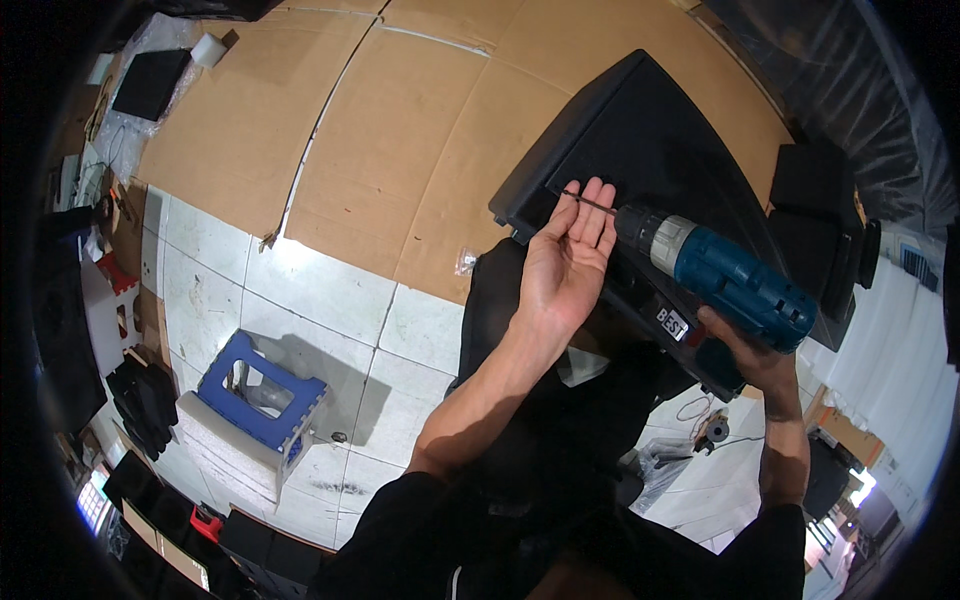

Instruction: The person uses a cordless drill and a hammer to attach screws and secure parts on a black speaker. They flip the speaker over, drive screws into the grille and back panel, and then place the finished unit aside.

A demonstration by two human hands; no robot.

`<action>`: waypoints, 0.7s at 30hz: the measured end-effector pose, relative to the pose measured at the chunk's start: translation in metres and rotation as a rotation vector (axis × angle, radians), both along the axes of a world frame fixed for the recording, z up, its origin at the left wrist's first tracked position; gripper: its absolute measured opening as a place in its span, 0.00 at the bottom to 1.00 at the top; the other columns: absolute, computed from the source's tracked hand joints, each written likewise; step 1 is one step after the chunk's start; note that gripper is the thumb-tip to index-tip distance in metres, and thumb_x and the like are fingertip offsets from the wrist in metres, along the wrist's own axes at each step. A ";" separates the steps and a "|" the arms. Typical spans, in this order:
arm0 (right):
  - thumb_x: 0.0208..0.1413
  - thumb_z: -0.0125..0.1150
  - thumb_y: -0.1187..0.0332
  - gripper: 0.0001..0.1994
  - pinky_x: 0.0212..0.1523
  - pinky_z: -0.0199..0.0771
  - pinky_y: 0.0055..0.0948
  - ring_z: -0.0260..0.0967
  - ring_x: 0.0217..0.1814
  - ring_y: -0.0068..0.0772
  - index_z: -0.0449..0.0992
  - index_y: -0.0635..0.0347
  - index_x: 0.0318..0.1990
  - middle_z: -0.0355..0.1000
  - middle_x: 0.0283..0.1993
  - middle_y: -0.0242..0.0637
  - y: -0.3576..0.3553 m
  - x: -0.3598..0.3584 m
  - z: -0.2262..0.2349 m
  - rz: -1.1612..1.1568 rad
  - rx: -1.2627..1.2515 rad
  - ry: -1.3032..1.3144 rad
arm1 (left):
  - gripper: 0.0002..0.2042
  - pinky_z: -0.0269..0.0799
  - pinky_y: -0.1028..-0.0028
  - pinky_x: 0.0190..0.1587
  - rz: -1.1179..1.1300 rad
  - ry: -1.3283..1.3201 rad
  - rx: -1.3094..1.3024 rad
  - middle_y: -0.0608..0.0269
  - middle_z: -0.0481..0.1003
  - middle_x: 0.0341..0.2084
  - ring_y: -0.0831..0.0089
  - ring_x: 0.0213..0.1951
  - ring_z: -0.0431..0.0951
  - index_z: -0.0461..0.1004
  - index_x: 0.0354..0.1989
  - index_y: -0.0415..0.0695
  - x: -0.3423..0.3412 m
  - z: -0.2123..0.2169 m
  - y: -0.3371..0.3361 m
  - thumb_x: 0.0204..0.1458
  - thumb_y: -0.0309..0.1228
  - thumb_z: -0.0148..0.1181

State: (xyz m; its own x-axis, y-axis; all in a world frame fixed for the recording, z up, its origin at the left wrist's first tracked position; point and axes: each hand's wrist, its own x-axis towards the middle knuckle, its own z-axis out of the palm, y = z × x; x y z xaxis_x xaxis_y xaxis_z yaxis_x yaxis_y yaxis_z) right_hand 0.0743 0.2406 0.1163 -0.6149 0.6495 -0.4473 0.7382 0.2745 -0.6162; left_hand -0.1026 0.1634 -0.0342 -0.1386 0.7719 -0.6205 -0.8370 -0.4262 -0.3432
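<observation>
We're seeing the right hand (760, 362) grasping a power drill (738, 280) low on its body; that grip is wrapping the handle, so most of the handle is staying hidden. The drill is showing a hard teal plastic shell, a grey ribbed collar and a black chuck (635, 226), and it's pointing up-left, in front of the person. A thin dark bit (599, 206) is running from the chuck across the left hand's (567, 268) fingers. The left grip is released: palm is facing up, fingers are stretching out. Whether the bit is touching skin, and where its tip is ending, we're not able to tell.

Behind the hands, a large black case (650, 130) is showing a matte, wedge-like shape with a rounded edge; the drill and left hand are covering part of its near side. Below, black clothing and dark parts are blending together, so we're not separating them.

Smooth tan cardboard (370, 140) is spreading out beyond, with seams and a torn corner. Glossy white tiles (410, 335) are lying left, where a blue plastic stool (285, 398) is standing. Crinkled clear sheeting (850, 80) is hanging upper right, getting cut off by the dark fisheye rim.
</observation>
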 end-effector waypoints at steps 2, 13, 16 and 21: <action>0.52 0.65 0.60 0.15 0.49 0.79 0.33 0.78 0.42 0.29 0.79 0.26 0.48 0.72 0.51 0.31 0.001 -0.009 0.005 -0.044 -0.046 -0.004 | 0.11 0.67 0.58 0.60 0.011 -0.015 0.008 0.50 0.73 0.51 0.62 0.56 0.72 0.66 0.52 0.39 -0.001 -0.001 -0.001 0.63 0.24 0.43; 0.46 0.73 0.62 0.17 0.46 0.76 0.36 0.77 0.45 0.37 0.77 0.54 0.43 0.75 0.45 0.39 0.022 -0.068 0.026 0.146 0.105 -0.018 | 0.13 0.68 0.64 0.57 -0.123 0.219 -0.073 0.51 0.75 0.44 0.63 0.49 0.76 0.65 0.52 0.35 0.002 0.011 -0.022 0.63 0.28 0.44; 0.46 0.72 0.61 0.17 0.46 0.75 0.34 0.77 0.44 0.35 0.77 0.55 0.43 0.76 0.44 0.38 0.029 -0.100 0.041 0.195 0.084 -0.093 | 0.14 0.69 0.68 0.52 -0.120 0.604 -0.241 0.53 0.75 0.42 0.65 0.45 0.76 0.65 0.53 0.34 0.001 0.012 -0.038 0.62 0.29 0.46; 0.49 0.69 0.62 0.17 0.48 0.76 0.36 0.75 0.46 0.37 0.77 0.40 0.48 0.74 0.48 0.36 0.044 -0.117 0.051 0.670 0.405 -0.209 | 0.14 0.69 0.71 0.48 0.078 1.007 -0.419 0.55 0.74 0.39 0.69 0.40 0.75 0.68 0.51 0.32 -0.030 0.001 -0.042 0.61 0.28 0.50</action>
State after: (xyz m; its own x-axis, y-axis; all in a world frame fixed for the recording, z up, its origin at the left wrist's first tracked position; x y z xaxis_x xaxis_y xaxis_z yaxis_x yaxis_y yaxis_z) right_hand -0.0428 0.2850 0.1669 -0.8603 0.3095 -0.4051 0.4270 0.8715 -0.2411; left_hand -0.1321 0.1216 -0.0327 -0.7691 0.4929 -0.4068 -0.6185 -0.4136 0.6682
